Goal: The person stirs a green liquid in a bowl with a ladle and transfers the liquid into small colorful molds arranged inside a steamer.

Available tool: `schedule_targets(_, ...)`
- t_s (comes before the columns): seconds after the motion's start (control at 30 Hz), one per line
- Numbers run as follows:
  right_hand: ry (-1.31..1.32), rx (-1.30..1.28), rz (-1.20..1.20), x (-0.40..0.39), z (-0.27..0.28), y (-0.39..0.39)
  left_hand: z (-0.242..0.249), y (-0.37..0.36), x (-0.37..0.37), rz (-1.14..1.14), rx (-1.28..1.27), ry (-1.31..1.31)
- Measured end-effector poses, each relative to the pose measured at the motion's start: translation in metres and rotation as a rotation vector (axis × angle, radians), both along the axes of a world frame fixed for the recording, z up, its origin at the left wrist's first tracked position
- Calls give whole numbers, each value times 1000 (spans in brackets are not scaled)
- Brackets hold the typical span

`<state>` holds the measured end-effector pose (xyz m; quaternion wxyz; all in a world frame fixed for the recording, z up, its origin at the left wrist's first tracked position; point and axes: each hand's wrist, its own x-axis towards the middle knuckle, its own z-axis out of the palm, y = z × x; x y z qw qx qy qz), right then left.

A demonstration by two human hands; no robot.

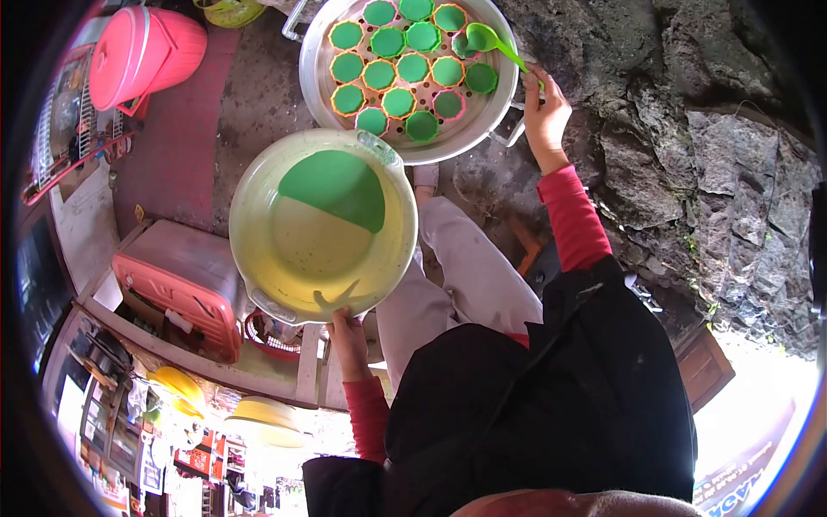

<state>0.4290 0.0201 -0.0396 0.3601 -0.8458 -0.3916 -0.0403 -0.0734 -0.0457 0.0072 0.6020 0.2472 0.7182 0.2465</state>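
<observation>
My right hand is closed round the handle of a green ladle, whose bowl is over a cup at the right part of a round metal steamer tray. Several small scalloped molds filled with green batter stand on the tray. My left hand grips the near rim of a large pale yellow basin, which is tilted. Green liquid pools at the far side of the basin. The fingers under its rim are partly hidden.
A pink lidded bucket stands at the upper left. Below it lie a pink plastic container and a red basket. A rough stone wall runs along the right. Part of a yellow-green vessel shows at the top.
</observation>
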Motion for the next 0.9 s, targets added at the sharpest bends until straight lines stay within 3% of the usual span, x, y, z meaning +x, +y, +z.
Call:
schedule_targets(0.13,-130,-76,100,-6,5,-3,8,4,13,38,-11,17)
schedule_targets(0.2,-188,-138,204,-8,4,-5,8,2,13,-118,89,80)
schedule_targets(0.3,-225,-155,265,-14,8,-5,22,13,25,-47,90,-35)
schedule_targets(0.43,-217,-108,271,-19,14,-7,20,13,21,-112,99,24)
schedule_targets(0.5,-181,5,238,-27,28,-6,34,21,36,97,-6,-112)
schedule_targets(0.53,-132,24,230,-36,43,-6,33,19,34,99,-5,-112)
schedule_targets(0.57,-132,25,232,-46,48,-9,30,15,29,-209,130,113)
schedule_targets(0.6,-49,89,293,-56,52,-10,27,11,24,-517,263,339)
schedule_targets(0.7,150,82,553,-97,73,-12,3,0,3,-398,268,249)
schedule_targets(0.77,82,126,846,-119,65,-11,2,0,2,-439,296,279)
schedule_targets(0.83,176,38,931,-141,57,-7,3,1,4,-481,322,309)
schedule_targets(0.9,272,-49,1017,-154,48,-6,6,5,6,-271,216,189)
